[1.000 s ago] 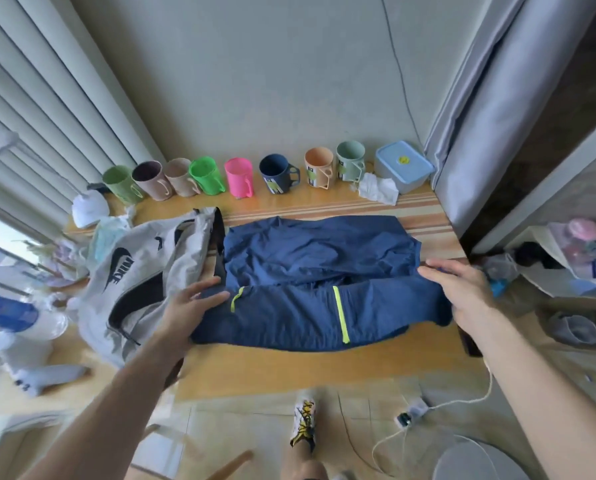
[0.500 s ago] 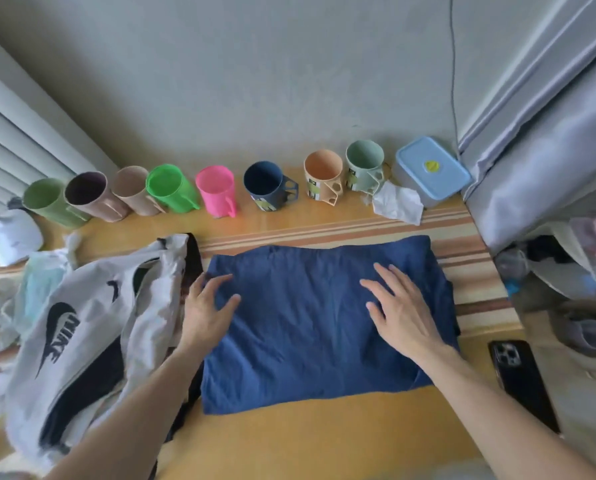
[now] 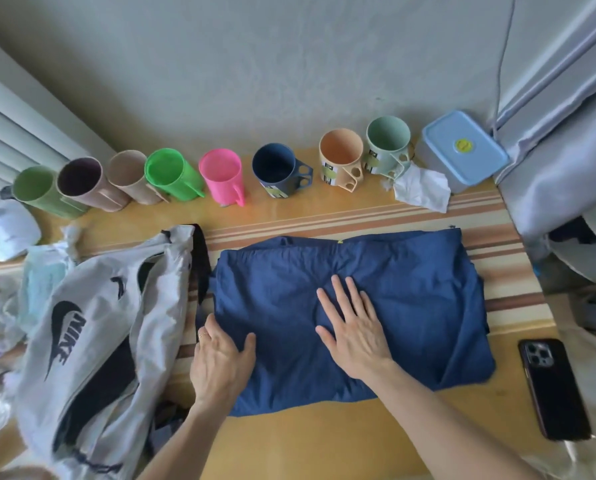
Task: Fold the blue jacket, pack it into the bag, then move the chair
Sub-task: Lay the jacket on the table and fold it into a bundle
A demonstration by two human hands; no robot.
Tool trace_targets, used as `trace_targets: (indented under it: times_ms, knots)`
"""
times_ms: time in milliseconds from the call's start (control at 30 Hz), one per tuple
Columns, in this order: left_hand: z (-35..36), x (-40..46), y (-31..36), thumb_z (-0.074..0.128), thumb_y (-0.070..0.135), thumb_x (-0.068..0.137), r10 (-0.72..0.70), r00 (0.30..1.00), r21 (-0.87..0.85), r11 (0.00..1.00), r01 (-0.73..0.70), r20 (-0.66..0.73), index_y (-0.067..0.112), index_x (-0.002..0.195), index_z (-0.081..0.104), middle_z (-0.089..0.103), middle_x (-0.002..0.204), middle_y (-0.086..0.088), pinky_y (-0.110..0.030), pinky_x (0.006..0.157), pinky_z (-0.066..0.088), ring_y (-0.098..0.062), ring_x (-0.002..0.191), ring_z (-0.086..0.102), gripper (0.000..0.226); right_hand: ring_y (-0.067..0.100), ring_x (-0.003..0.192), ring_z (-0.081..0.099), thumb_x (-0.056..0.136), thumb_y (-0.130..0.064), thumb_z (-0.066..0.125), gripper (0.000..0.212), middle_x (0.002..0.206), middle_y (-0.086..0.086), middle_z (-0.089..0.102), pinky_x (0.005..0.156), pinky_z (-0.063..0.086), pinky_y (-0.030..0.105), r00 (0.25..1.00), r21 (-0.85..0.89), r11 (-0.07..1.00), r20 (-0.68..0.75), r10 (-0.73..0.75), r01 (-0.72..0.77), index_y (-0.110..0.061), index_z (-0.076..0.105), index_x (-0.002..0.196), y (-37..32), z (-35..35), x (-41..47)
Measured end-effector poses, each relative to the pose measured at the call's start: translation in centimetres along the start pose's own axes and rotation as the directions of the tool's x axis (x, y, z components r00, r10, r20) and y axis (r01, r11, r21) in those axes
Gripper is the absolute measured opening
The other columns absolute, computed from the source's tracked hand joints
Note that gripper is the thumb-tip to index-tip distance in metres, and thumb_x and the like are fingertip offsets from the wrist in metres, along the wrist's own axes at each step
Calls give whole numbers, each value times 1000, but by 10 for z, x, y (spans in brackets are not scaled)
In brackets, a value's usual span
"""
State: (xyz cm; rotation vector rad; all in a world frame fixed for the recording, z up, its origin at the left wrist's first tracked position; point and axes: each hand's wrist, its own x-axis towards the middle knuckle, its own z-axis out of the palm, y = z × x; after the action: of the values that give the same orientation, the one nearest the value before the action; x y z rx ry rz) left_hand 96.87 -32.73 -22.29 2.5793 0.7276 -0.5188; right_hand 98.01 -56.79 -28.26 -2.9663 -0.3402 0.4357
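- I'm in the folding step: the jacket [image 3: 352,317] lies on the table [image 3: 324,445] as a flat, wide blue slab, not yet small enough for packing, I'd say.
- My right hand [image 3: 353,327] is open, palm down, fingers spread, pressing the middle of the jacket flat.
- My left hand [image 3: 220,362] sits on the jacket's left edge, fingers curled over the cloth; it looks like a loose hold on that edge, though I can't tell how firmly it grips.
- The bag [image 3: 92,341], grey-white with dark panels, lies slumped just left of the jacket, touching or nearly touching its left edge. I can't see from here whether its mouth is open.
- A phone [image 3: 553,389] lies right of the jacket, close to its near corner. A row of cups [image 3: 220,174] stands beyond the jacket, by the wall.
- Next, I judge, I need one more fold: lift the left edge and bring it across to the right while my right hand marks the crease line, then press it down.
- After that the bag needs opening before the bundle goes in.
- The chair isn't in sight.
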Motion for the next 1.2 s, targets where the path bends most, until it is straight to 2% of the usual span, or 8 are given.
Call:
trace_targets:
  times_ms: [133,267,467,600,767,900,1033,1200]
  knots:
    - [-23,11,3,81,35,73,-211,916,-359,872,334,340,8,129,54,68,123,-13,-46,93,55,-33,106,67,67,33,157,-6,101,-57,26,72,171,9,-6,126,15,53,999,4,1000,37,-3,2,-24,7,163,1,8,6]
    - [-70,-14,40,81,11,77,104,863,-702,633,326,495,22,117,68,79,107,-4,-44,89,58,-24,96,76,43,25,158,-5,101,-56,24,69,171,5,-2,127,13,50,993,261,965,114,-19,-12,-25,14,162,4,-18,6]
    - [-71,-60,150,77,8,82,500,709,-775,623,105,498,38,128,54,78,101,-4,-35,85,60,-21,95,75,59,15,114,69,101,-56,42,44,124,0,73,107,49,45,861,926,-146,378,340,-349,-31,64,130,42,-124,-36]
    - [-3,-90,217,71,28,91,620,459,-666,741,-79,636,42,151,31,64,122,6,-21,86,48,-9,110,63,73,23,108,73,71,-76,61,73,120,7,75,94,51,43,811,880,-413,412,415,-236,-27,70,124,100,-152,-84]
    - [46,-95,211,44,11,99,795,461,-555,605,-570,393,25,148,45,55,144,1,-38,108,44,-15,131,50,50,24,117,64,81,-33,83,67,120,2,70,102,49,43,621,853,-9,388,681,-522,-26,52,139,143,-124,-106]
    - [67,-55,165,46,11,100,822,550,-27,553,-833,-145,18,140,56,45,154,-11,-50,116,34,-34,144,38,43,28,122,59,97,-26,64,46,133,9,63,98,49,37,704,599,681,-257,662,-422,-15,52,140,121,-97,-104]
    - [96,-13,153,43,45,101,842,528,231,495,-838,108,34,156,32,16,169,-9,-55,122,19,-34,156,10,57,27,155,22,104,-49,40,55,167,6,27,123,26,44,967,213,968,-187,175,-134,-29,37,155,99,-58,-81]
    - [125,7,160,28,57,101,830,446,258,375,-891,335,40,158,24,-1,170,-5,-53,125,5,-29,156,-6,59,24,158,10,100,-53,36,63,171,-2,9,121,27,52,978,70,978,85,190,-196,-36,25,159,135,-21,-76]
